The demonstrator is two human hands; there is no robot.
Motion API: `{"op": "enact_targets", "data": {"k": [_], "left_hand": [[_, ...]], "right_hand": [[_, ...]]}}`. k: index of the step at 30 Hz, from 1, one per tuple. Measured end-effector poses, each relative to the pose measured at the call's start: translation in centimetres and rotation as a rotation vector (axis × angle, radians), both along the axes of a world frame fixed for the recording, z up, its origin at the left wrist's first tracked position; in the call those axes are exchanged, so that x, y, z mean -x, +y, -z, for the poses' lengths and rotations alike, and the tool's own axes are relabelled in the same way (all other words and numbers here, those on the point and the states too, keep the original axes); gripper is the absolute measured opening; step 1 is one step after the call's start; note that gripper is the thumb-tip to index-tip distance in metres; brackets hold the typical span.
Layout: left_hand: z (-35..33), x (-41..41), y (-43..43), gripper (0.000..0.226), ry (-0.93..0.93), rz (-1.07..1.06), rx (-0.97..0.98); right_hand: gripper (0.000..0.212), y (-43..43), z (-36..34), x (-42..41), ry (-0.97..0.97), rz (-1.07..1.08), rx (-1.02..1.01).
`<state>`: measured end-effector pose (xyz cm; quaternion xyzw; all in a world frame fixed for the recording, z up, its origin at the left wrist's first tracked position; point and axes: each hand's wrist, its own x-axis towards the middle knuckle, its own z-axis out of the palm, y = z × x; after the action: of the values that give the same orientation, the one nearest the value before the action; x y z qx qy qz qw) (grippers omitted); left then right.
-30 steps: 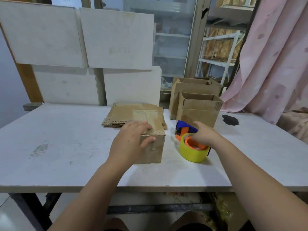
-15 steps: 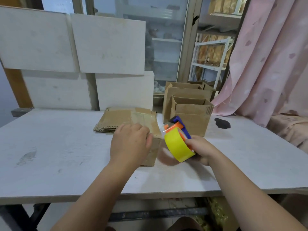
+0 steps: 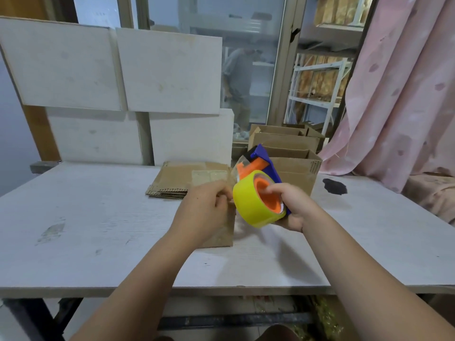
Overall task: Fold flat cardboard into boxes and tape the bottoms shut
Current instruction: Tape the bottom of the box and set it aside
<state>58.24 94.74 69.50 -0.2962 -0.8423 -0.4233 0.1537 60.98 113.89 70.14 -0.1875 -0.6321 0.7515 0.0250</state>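
Note:
A small folded cardboard box (image 3: 221, 232) stands on the white table (image 3: 98, 230) in the middle, its closed flaps facing up. My left hand (image 3: 204, 212) rests on top of it with fingers curled over the right upper edge, hiding most of the box. My right hand (image 3: 293, 207) grips a tape dispenser (image 3: 258, 193) with a yellow roll, orange core and blue frame, lifted off the table just right of the box. A short clear tape end sticks out at the dispenser's top, above the box.
A stack of flat cardboard (image 3: 182, 178) lies behind the box. Folded open boxes (image 3: 293, 168) stand at the back right, next to a dark stain (image 3: 334, 187) on the table. White panels (image 3: 110, 70) lean behind the table; a pink curtain (image 3: 403, 94) hangs at right.
My right hand has picked the tape dispenser up from the table and raised it, tilted, beside the box. My left hand has stayed on the box.

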Motion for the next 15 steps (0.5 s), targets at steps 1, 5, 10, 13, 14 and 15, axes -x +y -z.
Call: {"op": "enact_targets", "data": {"k": [1, 5, 10, 13, 14, 15], "left_hand": [[-0.3, 0.0, -0.1, 0.035, -0.084, -0.017, -0.061], [-1.8, 0.1, -0.2, 0.029, -0.385, 0.008, -0.288], [-3.6, 0.8, -0.8, 0.042, -0.660, 0.082, -0.516], [-3.5, 1.1, -1.0, 0.027, -0.713, 0.041, -0.569], [-3.5, 1.1, -1.0, 0.021, -0.732, 0.024, -0.617], [-3.5, 1.1, -0.9, 0.018, -0.743, 0.007, -0.669]], "right_hand": [[0.019, -0.3, -0.5, 0.1, 0.023, 0.007, 0.004], [0.022, -1.4, -3.0, 0.6, 0.261, 0.052, -0.103], [0.066, -2.6, -4.6, 1.2, 0.507, -0.014, -0.601], [0.066, -3.7, -4.7, 1.5, 0.544, -0.071, -0.892], [0.062, -4.0, -4.7, 1.5, 0.551, -0.090, -0.941], [0.059, -4.3, -4.8, 1.5, 0.554, -0.104, -0.967]]}}
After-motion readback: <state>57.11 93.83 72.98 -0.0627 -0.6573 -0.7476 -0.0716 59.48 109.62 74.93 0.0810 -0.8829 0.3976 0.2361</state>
